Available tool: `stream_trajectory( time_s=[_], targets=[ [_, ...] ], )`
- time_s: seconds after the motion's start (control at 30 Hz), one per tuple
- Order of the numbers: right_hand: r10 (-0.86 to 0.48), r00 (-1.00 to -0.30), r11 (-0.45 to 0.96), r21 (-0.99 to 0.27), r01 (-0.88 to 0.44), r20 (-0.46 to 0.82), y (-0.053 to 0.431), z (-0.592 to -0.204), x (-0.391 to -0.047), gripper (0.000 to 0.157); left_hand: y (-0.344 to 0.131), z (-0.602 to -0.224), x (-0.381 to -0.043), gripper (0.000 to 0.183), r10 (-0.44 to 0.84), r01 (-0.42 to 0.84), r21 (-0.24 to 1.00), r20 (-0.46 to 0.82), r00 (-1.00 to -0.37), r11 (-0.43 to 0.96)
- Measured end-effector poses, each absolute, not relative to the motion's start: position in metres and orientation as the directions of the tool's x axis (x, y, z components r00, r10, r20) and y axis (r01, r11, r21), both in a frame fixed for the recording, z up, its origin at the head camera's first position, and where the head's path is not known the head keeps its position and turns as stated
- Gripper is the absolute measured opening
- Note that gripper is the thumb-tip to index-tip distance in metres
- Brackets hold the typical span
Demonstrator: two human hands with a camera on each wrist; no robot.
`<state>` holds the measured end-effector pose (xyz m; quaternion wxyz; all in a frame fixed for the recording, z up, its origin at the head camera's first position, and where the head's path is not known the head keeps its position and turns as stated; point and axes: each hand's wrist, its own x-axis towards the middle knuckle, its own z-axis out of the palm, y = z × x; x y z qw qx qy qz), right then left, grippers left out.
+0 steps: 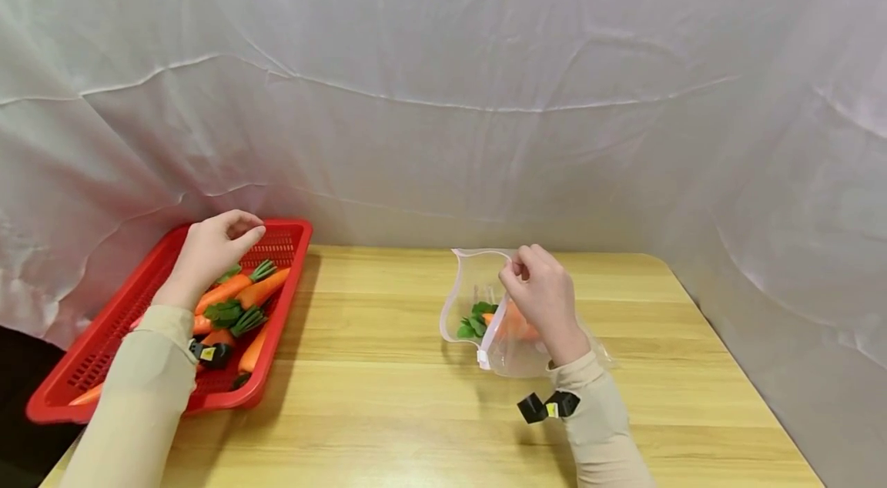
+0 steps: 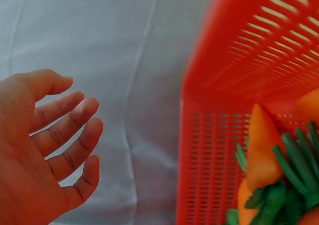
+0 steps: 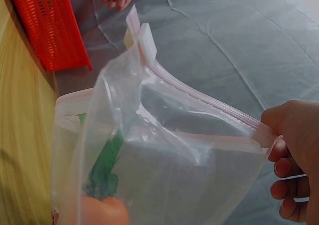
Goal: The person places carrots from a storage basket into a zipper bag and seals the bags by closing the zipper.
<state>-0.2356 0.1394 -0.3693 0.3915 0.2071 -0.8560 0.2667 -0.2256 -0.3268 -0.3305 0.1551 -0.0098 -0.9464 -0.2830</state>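
Head: left hand (image 1: 213, 251), loose and empty, was near the red basket (image 1: 229, 399) of carrots (image 1: 266, 288) at 8 o'clock; bag (image 1: 500, 353) sat at 5. Bagging step, probably.
Left wrist: carrots lay at 4; next move likely called for gripping one.
Right wrist: right hand (image 3: 300, 147) pinched the bag at 4, a carrot (image 3: 104, 212) inside at 7.

Right wrist view crops what seems a carrot (image 3: 105, 213).

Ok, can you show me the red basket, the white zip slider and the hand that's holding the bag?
Red basket (image 1: 229, 399): head view, front rim.
White zip slider (image 3: 147, 44): right wrist view, its flat side.
Right hand (image 1: 543, 295): head view, back of the hand.
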Motion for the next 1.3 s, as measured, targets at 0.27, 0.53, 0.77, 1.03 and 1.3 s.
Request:
stream_trajectory(
  time_s=[0.27, 0.53, 0.77, 1.03, 1.3],
  targets=[
    [-0.147, -0.612, 0.771, -0.298, -0.563, 0.777, 0.138, -0.369, -0.236, 0.02, -0.339, -0.351, -0.235, 0.042, -0.045, 0.093, 0.518, 0.248, -0.968, 0.85],
    [-0.148, -0.597, 0.768, -0.289, -0.572, 0.789, 0.138, -0.369, -0.236, 0.02, -0.349, -0.372, -0.243, 0.047, -0.042, 0.042, 0.519, 0.15, -0.988, 0.854],
    [-0.146, -0.602, 0.768, -0.294, -0.569, 0.785, 0.139, -0.369, -0.236, 0.02, -0.361, -0.385, -0.248, 0.057, -0.02, -0.009, 0.504, 0.018, -1.0, 0.863],
    [-0.145, -0.607, 0.769, -0.297, -0.566, 0.782, 0.139, -0.37, -0.235, 0.02, -0.37, -0.399, -0.252, 0.067, 0.039, -0.024, 0.443, -0.132, -0.991, 0.896],
    [-0.144, -0.618, 0.771, -0.304, -0.559, 0.773, 0.138, -0.37, -0.236, 0.021, -0.37, -0.399, -0.249, 0.069, 0.028, -0.081, 0.385, -0.268, -0.963, 0.919]
  ],
)
